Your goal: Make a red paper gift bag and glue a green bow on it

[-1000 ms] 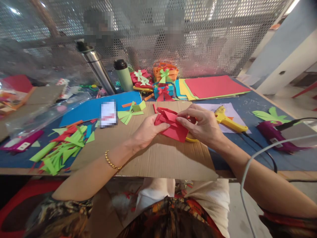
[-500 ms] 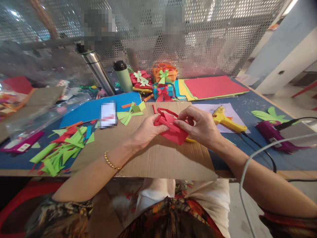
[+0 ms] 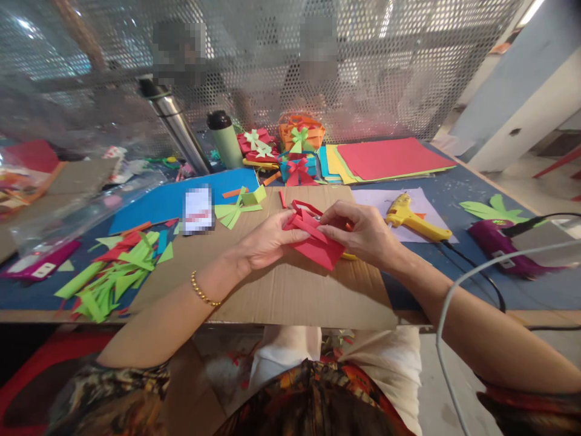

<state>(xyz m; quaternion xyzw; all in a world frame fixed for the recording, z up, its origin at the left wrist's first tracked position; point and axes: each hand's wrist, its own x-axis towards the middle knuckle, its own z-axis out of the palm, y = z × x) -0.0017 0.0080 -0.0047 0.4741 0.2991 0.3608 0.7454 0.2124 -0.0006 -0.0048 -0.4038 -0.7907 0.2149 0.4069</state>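
Note:
A small red paper basket (image 3: pixel 320 249) with a looped handle is held above the brown cardboard sheet (image 3: pixel 272 293). My left hand (image 3: pixel 267 239) grips its left side, thumb on the front strip. At the upper right edge my right hand (image 3: pixel 358 230) pinches the red paper between thumb and fingers. Part of a yellow object (image 3: pixel 349 257) shows beneath the right hand. Just right of that hand a yellow glue gun (image 3: pixel 415 221) lies on a lilac sheet (image 3: pixel 436 209).
Green and red scraps (image 3: pixel 122 272) lie at left. Behind are a steel flask (image 3: pixel 179 130), a green bottle (image 3: pixel 227 142), finished paper baskets (image 3: pixel 299 136) and a coloured paper stack (image 3: pixel 394 158). A grey cable (image 3: pixel 476 269) crosses my right forearm; a purple device (image 3: pixel 494 248) sits at right.
The red basket has tilted, so its front face shows more. My right hand has shifted slightly right and down, still at the basket's upper edge.

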